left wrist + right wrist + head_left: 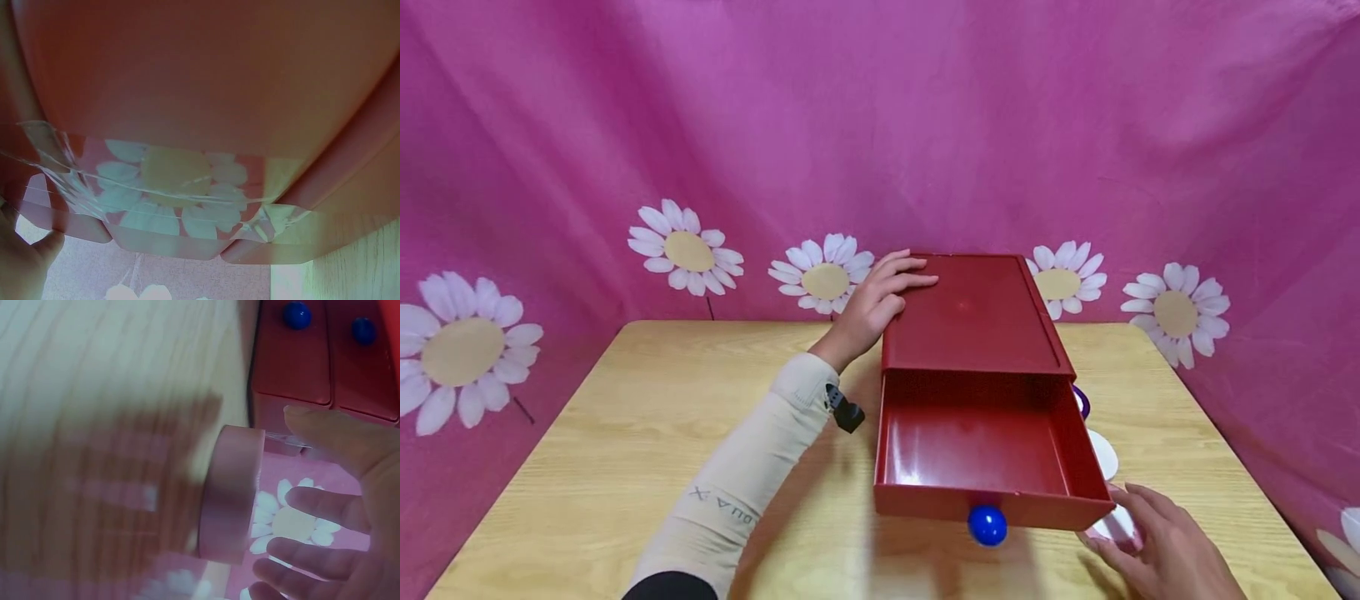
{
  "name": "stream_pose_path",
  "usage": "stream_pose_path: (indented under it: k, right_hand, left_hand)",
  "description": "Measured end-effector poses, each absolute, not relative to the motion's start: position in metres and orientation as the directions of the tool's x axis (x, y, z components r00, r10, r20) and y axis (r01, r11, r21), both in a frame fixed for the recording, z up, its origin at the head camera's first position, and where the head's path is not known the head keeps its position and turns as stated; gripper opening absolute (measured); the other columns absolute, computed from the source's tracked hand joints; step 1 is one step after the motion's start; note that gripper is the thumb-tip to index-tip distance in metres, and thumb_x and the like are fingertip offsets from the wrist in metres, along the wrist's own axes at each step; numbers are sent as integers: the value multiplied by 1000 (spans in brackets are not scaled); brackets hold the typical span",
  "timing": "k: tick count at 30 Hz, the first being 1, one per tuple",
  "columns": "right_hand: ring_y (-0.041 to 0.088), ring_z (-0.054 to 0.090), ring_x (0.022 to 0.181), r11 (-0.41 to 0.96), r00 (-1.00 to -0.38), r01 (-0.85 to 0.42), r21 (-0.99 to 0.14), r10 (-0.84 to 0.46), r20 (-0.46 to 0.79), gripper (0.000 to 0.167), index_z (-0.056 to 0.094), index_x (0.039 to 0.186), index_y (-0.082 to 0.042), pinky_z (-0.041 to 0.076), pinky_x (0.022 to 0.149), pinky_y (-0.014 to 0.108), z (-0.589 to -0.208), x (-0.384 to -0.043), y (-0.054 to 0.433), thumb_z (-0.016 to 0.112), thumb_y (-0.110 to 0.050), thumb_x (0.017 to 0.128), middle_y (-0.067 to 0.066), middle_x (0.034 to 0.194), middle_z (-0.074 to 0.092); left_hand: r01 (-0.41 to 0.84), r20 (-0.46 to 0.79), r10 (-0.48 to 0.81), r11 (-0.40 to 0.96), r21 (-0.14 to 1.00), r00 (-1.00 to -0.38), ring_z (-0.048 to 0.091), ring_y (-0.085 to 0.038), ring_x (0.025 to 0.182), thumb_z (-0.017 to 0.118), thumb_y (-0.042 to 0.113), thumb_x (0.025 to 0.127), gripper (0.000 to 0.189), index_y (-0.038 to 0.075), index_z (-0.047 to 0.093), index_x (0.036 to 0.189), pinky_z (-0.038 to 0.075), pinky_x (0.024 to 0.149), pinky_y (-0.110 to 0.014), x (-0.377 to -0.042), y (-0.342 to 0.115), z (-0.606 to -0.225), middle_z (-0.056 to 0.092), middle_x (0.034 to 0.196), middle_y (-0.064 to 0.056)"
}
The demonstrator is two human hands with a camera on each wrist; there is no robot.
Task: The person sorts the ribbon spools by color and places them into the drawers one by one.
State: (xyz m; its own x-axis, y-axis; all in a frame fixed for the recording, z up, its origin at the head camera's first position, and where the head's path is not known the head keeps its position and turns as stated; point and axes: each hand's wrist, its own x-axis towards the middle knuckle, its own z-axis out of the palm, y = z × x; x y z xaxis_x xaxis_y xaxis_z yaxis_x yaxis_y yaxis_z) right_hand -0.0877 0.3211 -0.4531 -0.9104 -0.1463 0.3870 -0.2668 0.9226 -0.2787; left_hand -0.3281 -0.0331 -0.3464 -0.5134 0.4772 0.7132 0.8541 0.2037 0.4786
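A red drawer cabinet stands on the table with its upper drawer pulled out; a blue knob sits on the drawer's front. My left hand rests on the cabinet's top left edge, fingers extended over it. In the left wrist view, that hand shows at the lower left beside the cabinet's side. By the drawer's right front corner, my right hand is at a round pink piece with a white top. The right wrist view shows its fingers spread beside the pink piece; contact is unclear.
A white round thing and a purple-rimmed thing stand along the cabinet's right side, partly hidden by it. Two blue knobs on the cabinet front show in the right wrist view. Pink flowered cloth hangs behind the wooden table.
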Motion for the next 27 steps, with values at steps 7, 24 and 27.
stream_pose_path:
  k: [7, 24, 27]
  right_hand:
    - [17, 59, 77, 934, -977, -150, -326, -91, 191, 73, 63, 122, 0, 54, 65, 40, -451, -89, 318, 78, -51, 72, 18, 116, 61]
    - [26, 54, 82, 936, -997, -67, -345, -54, 46, 77, 59, 124, -4, 51, 64, 42, -453, -92, 322, 75, -58, 71, 15, 103, 56]
    - [27, 53, 83, 936, -998, -65, -347, -53, 43, 75, 59, 123, -6, 49, 63, 40, -453, -93, 321, 75, -58, 71, 12, 98, 55]
  left_hand:
    - [847, 711, 470, 192, 495, -522, 29, -28, 139, 36, 2, 83, 48, 1, 67, 120, 15, 116, -38, -330, -33, -345, 52, 136, -17]
    - [851, 708, 480, 203, 484, -517, 29, -22, 140, 34, 9, 83, 51, 3, 67, 121, 16, 116, -32, -331, -36, -345, 53, 135, -15]
    - [854, 709, 485, 201, 480, -512, 30, -25, 139, 33, 9, 84, 51, 2, 67, 121, 16, 115, -31, -332, -35, -344, 53, 135, -16]
